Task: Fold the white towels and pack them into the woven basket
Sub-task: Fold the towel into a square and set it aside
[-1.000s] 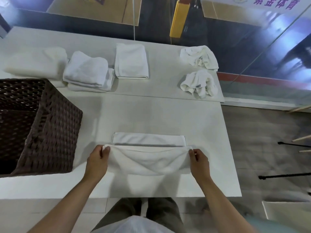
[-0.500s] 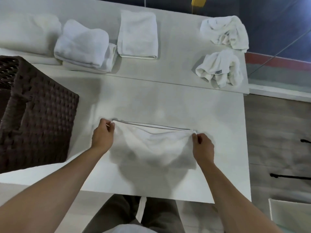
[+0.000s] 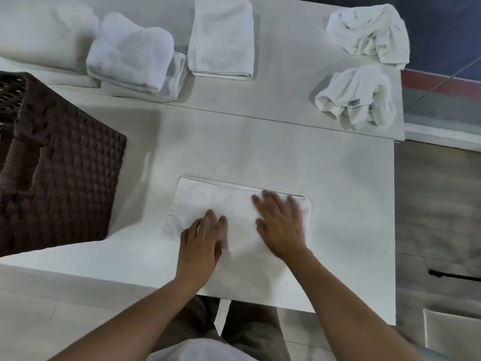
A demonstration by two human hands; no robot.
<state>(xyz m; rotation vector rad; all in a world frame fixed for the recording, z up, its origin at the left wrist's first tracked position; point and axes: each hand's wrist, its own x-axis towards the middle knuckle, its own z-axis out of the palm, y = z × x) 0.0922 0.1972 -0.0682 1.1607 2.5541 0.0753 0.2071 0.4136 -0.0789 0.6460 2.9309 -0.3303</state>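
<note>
A white towel (image 3: pixel 203 201), folded into a flat rectangle, lies on the white table (image 3: pixel 325 183) in front of me. My left hand (image 3: pixel 203 238) rests palm down on its near left part, fingers spread. My right hand (image 3: pixel 281 225) lies flat on its right half, fingers spread and blurred by motion. Neither hand grips the cloth. The dark brown woven basket (image 3: pixel 59 162) stands at the left edge of the table, its inside mostly out of view.
Along the far side lie a folded towel (image 3: pixel 221 40), a loosely folded stack (image 3: pixel 135 56) and another white bundle (image 3: pixel 44 35) at far left. Two crumpled towels (image 3: pixel 369 29) (image 3: pixel 356 97) sit at the far right. The table's right edge drops to a wooden floor.
Both hands let go of the towel's upper corners after laying the fold down. They now lie flat on the folded towel, nearer its middle.
</note>
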